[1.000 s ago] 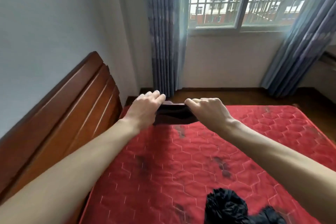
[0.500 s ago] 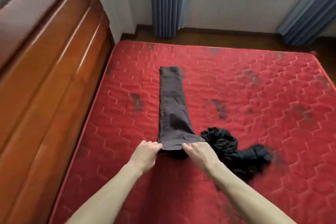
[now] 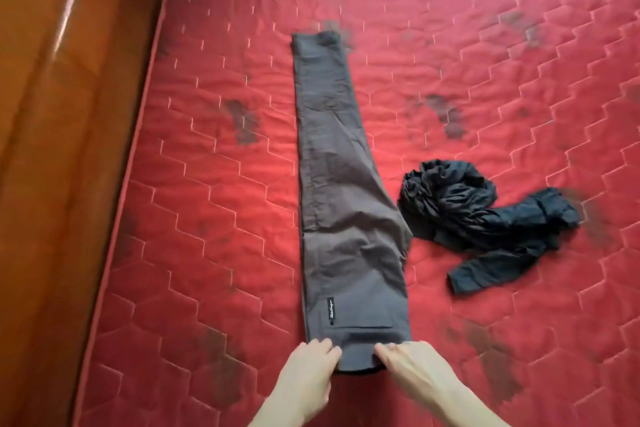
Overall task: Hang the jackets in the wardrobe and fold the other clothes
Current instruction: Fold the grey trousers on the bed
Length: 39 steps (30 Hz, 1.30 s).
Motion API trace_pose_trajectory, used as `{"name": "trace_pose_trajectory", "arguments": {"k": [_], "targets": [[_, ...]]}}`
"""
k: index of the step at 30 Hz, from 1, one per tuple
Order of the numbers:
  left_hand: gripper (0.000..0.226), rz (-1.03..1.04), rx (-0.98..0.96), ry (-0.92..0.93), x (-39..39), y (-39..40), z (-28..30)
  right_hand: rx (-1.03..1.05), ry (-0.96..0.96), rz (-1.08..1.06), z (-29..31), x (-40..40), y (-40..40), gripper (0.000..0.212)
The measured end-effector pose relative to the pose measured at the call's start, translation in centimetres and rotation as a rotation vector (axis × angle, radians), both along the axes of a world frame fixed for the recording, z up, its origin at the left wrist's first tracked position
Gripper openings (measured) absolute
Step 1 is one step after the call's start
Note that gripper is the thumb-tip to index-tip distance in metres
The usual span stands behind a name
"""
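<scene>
Both hands at the waistband end of the grey trousers (image 3: 343,204), at 6 o'clock on the mattress (image 3: 485,55). Left hand (image 3: 308,371) has fingers curled onto the near left corner of the waist; right hand (image 3: 412,367) pinches the near right corner, knuckles up. Each grip looks closed on cloth, though the fingertips tuck under the hem and are partly hidden.

Trousers lie flat, legs stacked one on the other, running from the hands toward 12 o'clock, cuffs at the far end. Dull grey-brown, lightly creased, small black label and a pocket seam near the waist.

Step, as I judge it: folding the trousers, laid out and ready. Next move likely calls for bringing one end over to the other, keeping edges square.

Crumpled black garment (image 3: 485,218) sits at 3 o'clock of the trousers, just touching them near the seat. Wooden headboard (image 3: 62,149) at 9 o'clock.
</scene>
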<state>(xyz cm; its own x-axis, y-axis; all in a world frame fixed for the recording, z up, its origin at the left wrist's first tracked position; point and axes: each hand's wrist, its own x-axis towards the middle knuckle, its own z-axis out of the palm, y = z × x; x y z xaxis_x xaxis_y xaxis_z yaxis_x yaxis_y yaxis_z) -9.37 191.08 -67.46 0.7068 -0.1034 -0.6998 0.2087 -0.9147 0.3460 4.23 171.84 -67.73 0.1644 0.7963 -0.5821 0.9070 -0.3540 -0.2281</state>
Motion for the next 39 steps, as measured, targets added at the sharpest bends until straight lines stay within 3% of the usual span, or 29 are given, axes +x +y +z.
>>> {"name": "trace_pose_trajectory", "arguments": {"k": [2,5,9,13,19,25,32,37,39], "targets": [[0.035,0.023,-0.053,0.095,-0.7,-1.5,-1.9,0.063,0.041,-0.074,-2.2,-1.5,-1.9,0.021],[0.027,0.021,-0.127,0.123,-0.4,-3.0,-3.7,0.089,0.038,-0.083,-4.2,-2.3,-3.7,0.04],[0.04,0.059,-0.06,-0.192,3.3,-2.6,-6.3,0.344,-0.052,-0.18,-6.1,0.0,-2.6,0.035],[0.053,0.186,0.071,-0.533,7.2,-0.8,-10.2,0.5,-0.2,-0.299,-10.0,3.7,0.5,0.047],[0.068,0.217,0.232,-0.586,10.5,2.3,-15.9,0.497,-0.283,-0.349,-15.1,9.1,4.5,0.061],[0.072,0.159,0.22,-0.66,7.7,3.2,-19.0,0.422,-0.292,-0.274,-18.5,10.5,2.3,0.07],[0.077,-0.152,0.159,-0.652,3.8,5.4,-18.2,0.407,-0.26,-0.077,-18.1,9.6,-2.2,0.067],[0.086,-0.446,0.003,-0.608,0.1,8.3,-17.7,0.401,-0.199,0.218,-17.4,8.7,-8.1,0.059],[0.092,-0.505,-0.008,-0.592,-0.6,9.0,-17.2,0.404,-0.157,0.304,-17.0,9.2,-9.4,0.068]]}}
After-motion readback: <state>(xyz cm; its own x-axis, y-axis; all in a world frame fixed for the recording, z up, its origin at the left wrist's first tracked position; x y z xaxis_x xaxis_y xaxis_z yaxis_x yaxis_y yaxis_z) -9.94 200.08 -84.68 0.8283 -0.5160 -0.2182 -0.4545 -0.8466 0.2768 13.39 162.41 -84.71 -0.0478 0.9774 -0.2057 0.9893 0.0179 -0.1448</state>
